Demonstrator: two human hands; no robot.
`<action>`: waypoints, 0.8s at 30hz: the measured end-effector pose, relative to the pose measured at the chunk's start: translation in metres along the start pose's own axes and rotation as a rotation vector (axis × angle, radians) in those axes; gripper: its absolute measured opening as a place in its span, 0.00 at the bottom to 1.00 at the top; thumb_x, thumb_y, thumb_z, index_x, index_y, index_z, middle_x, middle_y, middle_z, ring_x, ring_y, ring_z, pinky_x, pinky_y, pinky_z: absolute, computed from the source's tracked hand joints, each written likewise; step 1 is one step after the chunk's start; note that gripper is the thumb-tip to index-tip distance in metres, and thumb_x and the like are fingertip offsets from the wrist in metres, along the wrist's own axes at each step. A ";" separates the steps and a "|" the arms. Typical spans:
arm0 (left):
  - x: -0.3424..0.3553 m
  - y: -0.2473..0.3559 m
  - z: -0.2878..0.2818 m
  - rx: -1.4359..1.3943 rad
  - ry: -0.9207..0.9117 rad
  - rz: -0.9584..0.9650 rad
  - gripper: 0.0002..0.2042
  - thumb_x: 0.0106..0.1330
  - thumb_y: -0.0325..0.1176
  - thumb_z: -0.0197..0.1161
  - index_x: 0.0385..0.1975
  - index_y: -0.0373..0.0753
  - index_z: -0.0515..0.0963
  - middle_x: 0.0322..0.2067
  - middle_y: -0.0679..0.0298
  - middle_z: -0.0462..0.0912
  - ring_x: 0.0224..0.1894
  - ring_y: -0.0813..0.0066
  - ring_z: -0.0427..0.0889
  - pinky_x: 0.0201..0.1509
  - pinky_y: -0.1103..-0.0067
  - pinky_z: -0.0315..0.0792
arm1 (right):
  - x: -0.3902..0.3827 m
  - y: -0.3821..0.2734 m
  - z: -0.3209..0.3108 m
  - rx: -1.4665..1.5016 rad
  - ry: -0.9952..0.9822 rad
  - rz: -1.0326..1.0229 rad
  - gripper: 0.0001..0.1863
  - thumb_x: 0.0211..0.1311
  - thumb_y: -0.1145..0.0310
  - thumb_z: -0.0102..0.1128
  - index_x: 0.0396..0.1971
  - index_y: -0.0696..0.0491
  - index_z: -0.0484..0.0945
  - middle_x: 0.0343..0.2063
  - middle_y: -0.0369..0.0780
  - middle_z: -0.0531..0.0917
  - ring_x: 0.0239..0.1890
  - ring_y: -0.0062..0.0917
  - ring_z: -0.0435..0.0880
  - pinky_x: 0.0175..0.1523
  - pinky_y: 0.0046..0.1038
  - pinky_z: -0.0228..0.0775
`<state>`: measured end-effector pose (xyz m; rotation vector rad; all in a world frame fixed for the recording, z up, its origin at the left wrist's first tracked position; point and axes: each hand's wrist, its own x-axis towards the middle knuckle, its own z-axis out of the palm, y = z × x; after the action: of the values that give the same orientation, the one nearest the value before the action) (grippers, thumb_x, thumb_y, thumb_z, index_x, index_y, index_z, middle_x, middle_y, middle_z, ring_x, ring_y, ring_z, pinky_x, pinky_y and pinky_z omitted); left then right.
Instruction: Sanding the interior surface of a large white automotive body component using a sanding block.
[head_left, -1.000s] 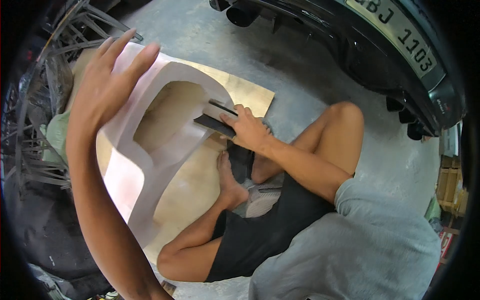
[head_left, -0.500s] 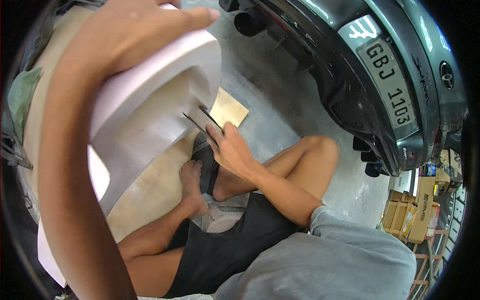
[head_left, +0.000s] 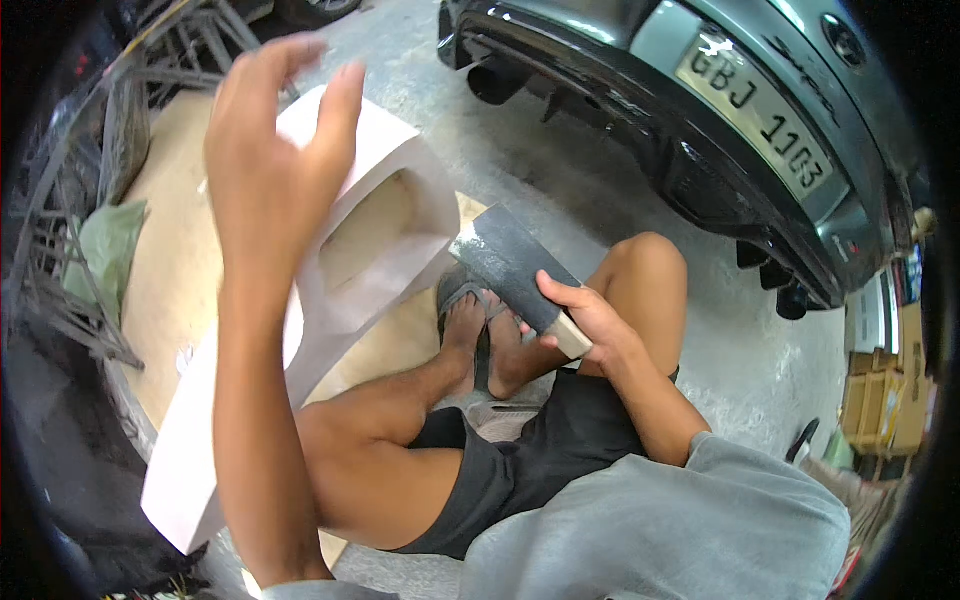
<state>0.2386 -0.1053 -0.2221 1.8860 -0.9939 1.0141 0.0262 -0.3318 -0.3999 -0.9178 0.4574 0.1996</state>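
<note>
Closest on my remote feed, the grey shirt (head_left: 650,530) fills the lower edge, with black shorts (head_left: 590,410) and folded bare legs (head_left: 380,490) just beyond; the left forearm (head_left: 255,400) rises across my view, and the left hand (head_left: 275,165) at its end is up and released, fingers loosely spread, thumb held away from them; blur softens its fingertips, and from here I cannot tell whether it touches the part behind it; the right hand (head_left: 600,325) is grasping a flat sanding block (head_left: 515,265) near its pale end, thumb laid over the dark abrasive face and fingers wrapped beneath; I see whitish dust at the block's far corner, which overlaps the edge of a white moulded panel (head_left: 370,300), though I cannot judge whether the two meet; that panel lies left of the block, partly hidden behind the left arm, its large rounded opening facing up toward me; two feet (head_left: 460,335) sit close together below the block, a dark sandal (head_left: 455,283) beside the toes; under and around the panel I make out a tan wooden board (head_left: 175,230) on the grey concrete floor (head_left: 745,370); farther off, a green bag (head_left: 105,250) rests at the board's left side, a dark car (head_left: 650,130) shows its rear bumper, plate and exhaust tips at upper right, and cardboard boxes (head_left: 880,395) stand at the far right.
</note>
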 end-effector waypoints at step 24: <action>-0.074 0.053 0.023 -0.321 -0.690 -0.404 0.18 0.61 0.22 0.71 0.53 0.37 0.84 0.37 0.60 0.78 0.34 0.72 0.78 0.39 0.79 0.73 | -0.009 -0.020 0.006 0.698 -0.590 0.186 0.51 0.68 0.54 0.67 0.78 0.53 0.42 0.69 0.70 0.55 0.69 0.71 0.59 0.26 0.19 0.80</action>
<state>0.1703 -0.1269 -0.2837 2.0693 -1.0032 -0.0543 0.0269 -0.3387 -0.3780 -0.1077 0.0401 0.4319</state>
